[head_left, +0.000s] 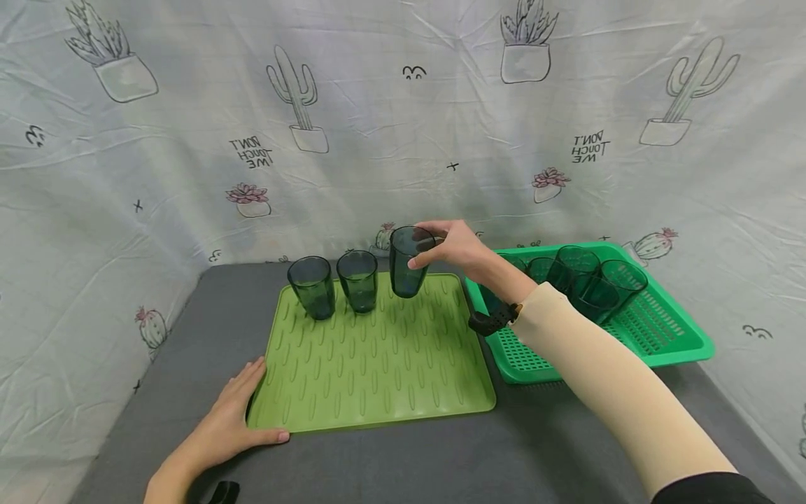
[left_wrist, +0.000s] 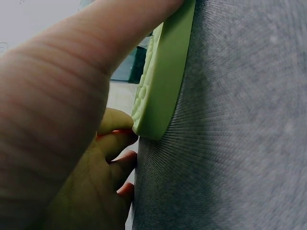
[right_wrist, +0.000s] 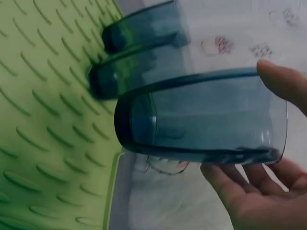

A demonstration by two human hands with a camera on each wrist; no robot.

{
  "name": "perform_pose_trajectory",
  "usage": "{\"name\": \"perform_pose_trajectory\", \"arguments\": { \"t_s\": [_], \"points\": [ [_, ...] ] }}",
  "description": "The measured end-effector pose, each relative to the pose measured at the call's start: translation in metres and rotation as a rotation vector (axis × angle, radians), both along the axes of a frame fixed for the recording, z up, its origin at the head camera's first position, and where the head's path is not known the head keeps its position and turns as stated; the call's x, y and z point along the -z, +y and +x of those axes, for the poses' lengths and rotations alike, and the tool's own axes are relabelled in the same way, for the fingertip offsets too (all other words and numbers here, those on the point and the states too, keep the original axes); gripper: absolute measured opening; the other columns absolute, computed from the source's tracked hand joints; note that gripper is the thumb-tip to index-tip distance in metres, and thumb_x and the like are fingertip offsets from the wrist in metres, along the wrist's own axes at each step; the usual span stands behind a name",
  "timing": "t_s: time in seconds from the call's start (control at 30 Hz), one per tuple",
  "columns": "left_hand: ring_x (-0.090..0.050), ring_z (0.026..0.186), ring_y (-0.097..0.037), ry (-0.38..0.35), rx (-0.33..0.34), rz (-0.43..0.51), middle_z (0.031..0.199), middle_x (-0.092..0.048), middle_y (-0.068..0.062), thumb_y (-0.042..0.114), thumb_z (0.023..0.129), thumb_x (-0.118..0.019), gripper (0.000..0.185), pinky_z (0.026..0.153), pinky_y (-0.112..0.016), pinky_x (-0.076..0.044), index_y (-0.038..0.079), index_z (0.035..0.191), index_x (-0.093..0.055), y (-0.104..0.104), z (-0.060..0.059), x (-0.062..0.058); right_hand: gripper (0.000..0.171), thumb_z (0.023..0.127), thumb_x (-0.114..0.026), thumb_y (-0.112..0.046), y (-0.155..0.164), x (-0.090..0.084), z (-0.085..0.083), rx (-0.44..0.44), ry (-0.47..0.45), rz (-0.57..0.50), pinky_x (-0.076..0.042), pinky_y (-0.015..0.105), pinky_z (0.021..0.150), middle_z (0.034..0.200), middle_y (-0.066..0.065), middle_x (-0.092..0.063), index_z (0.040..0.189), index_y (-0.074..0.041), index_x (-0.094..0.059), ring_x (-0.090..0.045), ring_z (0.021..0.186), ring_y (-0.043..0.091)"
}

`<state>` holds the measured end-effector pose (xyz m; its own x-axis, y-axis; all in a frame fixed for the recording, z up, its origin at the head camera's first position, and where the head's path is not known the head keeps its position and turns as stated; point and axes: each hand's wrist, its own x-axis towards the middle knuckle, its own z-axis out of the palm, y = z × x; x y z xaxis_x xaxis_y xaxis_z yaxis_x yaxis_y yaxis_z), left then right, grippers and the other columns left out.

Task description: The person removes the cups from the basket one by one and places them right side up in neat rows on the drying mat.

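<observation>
At frame centre I see my right hand (head_left: 455,246) gripping a dark glass (head_left: 408,262) above the green mat (head_left: 378,364), left hand (head_left: 229,420) flat on the grey table (head_left: 504,455), cactus-print cloth (head_left: 403,126) behind.

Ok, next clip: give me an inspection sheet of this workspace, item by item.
Surface: grey table, cloth-textured.
Job's things: light green ridged mat with two dark tumblers upright at its far edge; a third tumbler at the far right corner, held.
Clutter: green perforated basket right of the mat, with more dark tumblers inside.
Hands: right hand grips the third tumbler near its rim; left hand rests flat at the mat's near left corner.
Cables: nothing seen.
Surroundings: white backdrop cloth printed with cacti; black wristband on the right wrist.
</observation>
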<state>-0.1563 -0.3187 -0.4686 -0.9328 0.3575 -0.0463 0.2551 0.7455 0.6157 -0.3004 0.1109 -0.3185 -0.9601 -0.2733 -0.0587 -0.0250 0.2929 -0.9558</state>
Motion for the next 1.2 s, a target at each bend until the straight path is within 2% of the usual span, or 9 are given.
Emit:
{"name": "perform_pose_trajectory", "arguments": {
  "t_s": [0.23, 0.5, 0.7, 0.97, 1.2],
  "points": [
    [-0.002, 0.145, -0.046, -0.014, 0.01, -0.001, 0.16, -0.011, -0.025, 0.058, 0.068, -0.084, 0.126, 0.109, -0.068, -0.005, -0.001, 0.156, -0.016, -0.007, -0.002, 0.001, 0.078, 0.071, -0.089, -0.008, -0.006, 0.012, -0.009, -0.027, -0.029, 0.099, -0.041, 0.044, 0.102, 0.134, 0.003, -0.056, 0.141, -0.014, -0.055, -0.045, 0.129, 0.024],
    [-0.003, 0.145, -0.046, 0.008, 0.017, 0.003, 0.159, -0.013, -0.025, 0.057, 0.068, -0.084, 0.125, 0.109, -0.068, -0.007, -0.001, 0.156, -0.017, -0.009, -0.005, 0.004, 0.08, 0.068, -0.092, -0.015, -0.015, 0.023, -0.019, -0.042, -0.024, 0.216, -0.037, 0.046, 0.106, 0.148, 0.002, -0.044, 0.14, -0.017, -0.057, -0.035, 0.138, 0.023],
    [-0.003, 0.145, -0.045, 0.011, 0.017, 0.0, 0.16, -0.012, -0.024, 0.059, 0.068, -0.083, 0.125, 0.11, -0.067, -0.006, -0.001, 0.156, -0.017, -0.01, -0.008, 0.009, 0.08, 0.068, -0.091, -0.011, -0.02, 0.031, -0.024, -0.03, -0.064, 0.205, -0.046, 0.041, 0.097, 0.15, 0.003, -0.042, 0.14, -0.019, -0.057, -0.037, 0.136, 0.023],
    [-0.003, 0.145, -0.045, 0.009, 0.03, 0.001, 0.16, -0.013, -0.023, 0.059, 0.069, -0.083, 0.124, 0.111, -0.064, -0.005, 0.0, 0.156, -0.018, -0.008, -0.01, 0.003, 0.083, 0.069, -0.09, -0.007, -0.016, 0.039, -0.03, -0.018, -0.084, 0.169, -0.04, 0.046, 0.104, 0.153, 0.003, -0.038, 0.143, -0.02, -0.054, -0.031, 0.14, 0.024],
    [-0.002, 0.145, -0.044, -0.016, 0.02, -0.002, 0.16, -0.012, -0.023, 0.059, 0.069, -0.083, 0.124, 0.111, -0.064, -0.004, 0.001, 0.157, -0.018, -0.011, -0.009, -0.003, 0.086, 0.071, -0.089, -0.009, -0.023, 0.044, -0.034, -0.045, -0.162, 0.148, -0.044, 0.045, 0.1, 0.154, 0.003, -0.036, 0.146, -0.021, -0.05, -0.033, 0.14, 0.025]
  ]
}}
